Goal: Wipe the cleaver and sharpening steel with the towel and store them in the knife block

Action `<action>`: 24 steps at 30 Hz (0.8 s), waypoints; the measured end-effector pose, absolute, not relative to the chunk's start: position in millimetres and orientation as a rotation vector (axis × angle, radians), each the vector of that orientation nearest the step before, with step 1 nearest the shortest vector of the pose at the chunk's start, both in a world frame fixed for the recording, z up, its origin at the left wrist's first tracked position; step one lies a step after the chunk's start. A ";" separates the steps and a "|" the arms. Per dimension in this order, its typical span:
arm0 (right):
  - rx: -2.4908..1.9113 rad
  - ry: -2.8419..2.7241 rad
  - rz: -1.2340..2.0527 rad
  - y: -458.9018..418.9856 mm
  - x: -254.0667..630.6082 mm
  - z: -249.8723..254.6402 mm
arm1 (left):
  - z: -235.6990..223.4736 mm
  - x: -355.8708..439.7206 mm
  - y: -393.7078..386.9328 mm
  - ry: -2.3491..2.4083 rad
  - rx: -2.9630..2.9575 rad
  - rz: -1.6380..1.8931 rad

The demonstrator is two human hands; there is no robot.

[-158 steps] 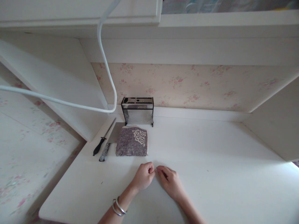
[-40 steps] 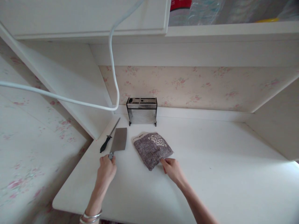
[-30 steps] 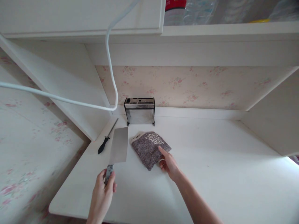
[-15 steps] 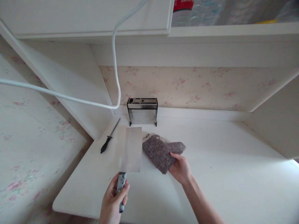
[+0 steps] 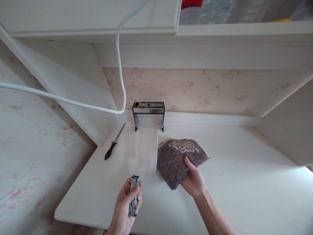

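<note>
at lower centre, our left hand (image 5: 129, 199) grips the broad-bladed silver cleaver (image 5: 146, 153); our right hand (image 5: 194, 179) pinches the folded purple-grey cloth (image 5: 173, 163).

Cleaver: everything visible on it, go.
The cleaver has a broad, roughly rectangular blade, metallic-looking, smooth and so pale with reflection that its left edge blurs into the white table. The mottled grey-and-black handle has dark ends; its material is unclear. The left hand grips the handle, blade pointing away from the person. The blade's far end overlaps the slotted stand in view, its right edge meets the folded cloth; contact with either can't be confirmed.
</note>
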State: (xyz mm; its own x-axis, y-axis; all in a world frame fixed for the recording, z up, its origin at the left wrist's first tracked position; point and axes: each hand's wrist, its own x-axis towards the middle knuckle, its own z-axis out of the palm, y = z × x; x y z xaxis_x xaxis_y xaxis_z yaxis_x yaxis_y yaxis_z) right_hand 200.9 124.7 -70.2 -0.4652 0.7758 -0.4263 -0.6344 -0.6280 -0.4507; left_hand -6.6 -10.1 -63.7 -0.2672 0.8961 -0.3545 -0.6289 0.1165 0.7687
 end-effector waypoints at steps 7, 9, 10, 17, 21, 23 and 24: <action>-0.840 -0.251 1.816 120.5 247.8 -65.7 | -67.5 12.5 2.3 0.997 0.376 1.431; -0.864 -0.258 1.731 115.5 261.4 -65.0 | -69.0 16.4 5.5 0.991 0.402 1.390; -0.877 -0.261 1.693 112.5 267.0 -65.2 | -69.7 18.4 6.9 0.992 0.413 1.368; -0.908 -0.171 1.588 91.0 279.8 -70.1 | -78.2 34.4 14.3 1.001 0.441 1.282; -0.882 -0.226 1.580 89.0 276.8 -71.9 | -81.4 41.6 14.1 1.009 0.438 1.263; -0.892 -0.262 1.574 89.8 273.3 -73.4 | -80.5 44.0 13.4 1.023 0.425 1.260; -0.905 -0.308 1.574 89.6 270.7 -73.6 | -79.9 45.2 13.4 1.030 0.415 1.261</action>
State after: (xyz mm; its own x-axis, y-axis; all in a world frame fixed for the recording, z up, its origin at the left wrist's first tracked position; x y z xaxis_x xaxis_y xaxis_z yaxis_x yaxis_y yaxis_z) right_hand 270.7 89.6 -73.6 0.0385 0.9278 -0.3710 -0.7194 -0.2319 -0.6547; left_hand 45.2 13.4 -79.9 -0.0412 0.9140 -0.4037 -0.5777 0.3078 0.7559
